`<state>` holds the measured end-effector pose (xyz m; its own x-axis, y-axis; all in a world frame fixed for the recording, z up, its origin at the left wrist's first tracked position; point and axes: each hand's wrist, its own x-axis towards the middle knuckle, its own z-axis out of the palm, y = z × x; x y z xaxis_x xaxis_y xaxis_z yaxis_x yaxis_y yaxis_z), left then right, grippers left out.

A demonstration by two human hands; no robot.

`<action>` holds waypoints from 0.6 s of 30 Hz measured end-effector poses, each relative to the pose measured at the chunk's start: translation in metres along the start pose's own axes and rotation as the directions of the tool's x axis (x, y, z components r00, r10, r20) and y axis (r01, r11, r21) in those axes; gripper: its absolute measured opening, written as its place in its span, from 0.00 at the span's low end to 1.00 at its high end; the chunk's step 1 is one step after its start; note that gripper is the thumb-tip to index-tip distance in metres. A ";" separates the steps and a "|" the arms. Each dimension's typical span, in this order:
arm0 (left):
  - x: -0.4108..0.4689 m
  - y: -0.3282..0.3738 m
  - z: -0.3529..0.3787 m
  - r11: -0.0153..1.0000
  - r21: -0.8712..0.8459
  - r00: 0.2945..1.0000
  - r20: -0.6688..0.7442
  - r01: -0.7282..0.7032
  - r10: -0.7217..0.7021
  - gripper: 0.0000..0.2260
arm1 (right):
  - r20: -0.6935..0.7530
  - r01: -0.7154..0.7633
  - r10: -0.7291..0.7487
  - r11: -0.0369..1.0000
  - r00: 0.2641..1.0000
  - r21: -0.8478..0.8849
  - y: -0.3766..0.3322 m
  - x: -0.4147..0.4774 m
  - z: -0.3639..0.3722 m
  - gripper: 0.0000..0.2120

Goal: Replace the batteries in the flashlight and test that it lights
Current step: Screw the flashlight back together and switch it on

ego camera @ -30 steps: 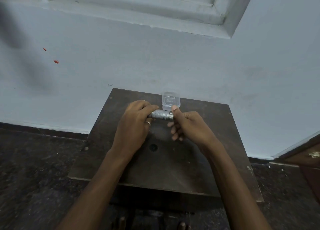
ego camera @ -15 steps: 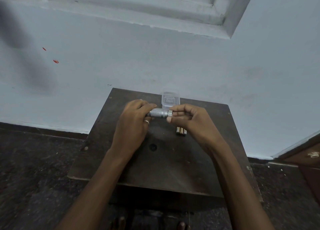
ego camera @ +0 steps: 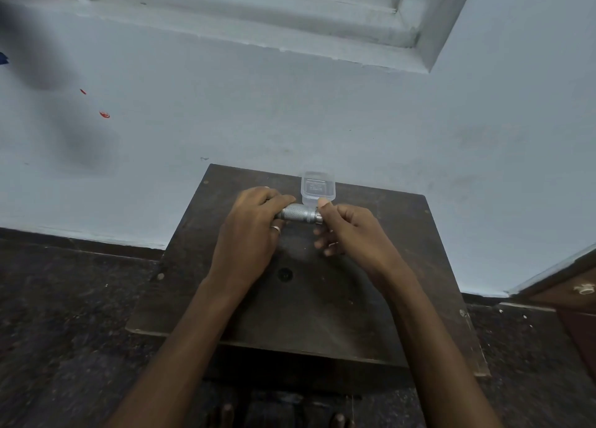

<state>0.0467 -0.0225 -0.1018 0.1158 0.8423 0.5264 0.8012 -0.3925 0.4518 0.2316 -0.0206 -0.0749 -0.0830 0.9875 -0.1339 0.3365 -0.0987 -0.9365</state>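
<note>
**Flashlight lying crosswise between two hands, right end under the thumb**

Head view: the silver flashlight (ego camera: 298, 213) is being held just above the dark counter (ego camera: 403, 234), its long axis running left to right. The left hand (ego camera: 250, 234) is wrapping its grip closed around the left end of the barrel. The right hand (ego camera: 353, 234) is pinching the right end, thumb on top and fingers curling underneath, so the grip there is closed on the flashlight too. A clear plastic case (ego camera: 317, 188) is standing just behind the barrel, near the wall. Judging from this, the coming move is a twist about the barrel's axis, and the right hand is placed for it.
</note>
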 end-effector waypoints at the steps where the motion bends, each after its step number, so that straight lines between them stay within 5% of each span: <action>1: 0.000 0.000 0.000 1.000 -0.003 1.000 0.001 -0.002 0.002 0.19 | 0.007 0.014 -0.014 0.999 1.000 0.039 -0.002 -0.001 -0.001 0.16; 8: -0.001 0.001 0.001 0.997 -0.082 1.000 -0.027 0.009 -0.011 0.21 | -0.008 0.108 -0.107 0.986 0.994 0.128 -0.005 -0.003 -0.006 0.10; 11: 0.004 0.002 -0.004 0.962 -0.219 0.987 0.013 0.160 -0.161 0.30 | -0.032 0.127 -0.123 0.972 0.992 0.200 -0.006 -0.005 -0.011 0.12; 13: 0.006 0.006 -0.011 0.830 -0.366 0.907 0.150 0.422 -0.395 0.33 | -0.045 0.139 -0.132 0.960 0.990 0.245 -0.007 -0.006 -0.015 0.13; 15: 0.009 0.011 -0.014 0.523 -0.540 0.743 0.363 0.660 -0.563 0.28 | -0.047 0.146 -0.138 0.948 0.989 0.283 -0.007 -0.006 -0.016 0.13; 18: 0.012 0.014 -0.013 0.287 -0.634 0.655 0.475 0.718 -0.588 0.21 | -0.022 0.141 -0.141 0.950 0.990 0.277 -0.008 -0.007 -0.014 0.13</action>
<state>0.0513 -0.0229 -0.0796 -0.1166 0.9578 -0.2628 -0.0590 0.2574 0.9645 0.2423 -0.0247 -0.0623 -0.1087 0.9941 0.0064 0.0480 0.0117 -0.9988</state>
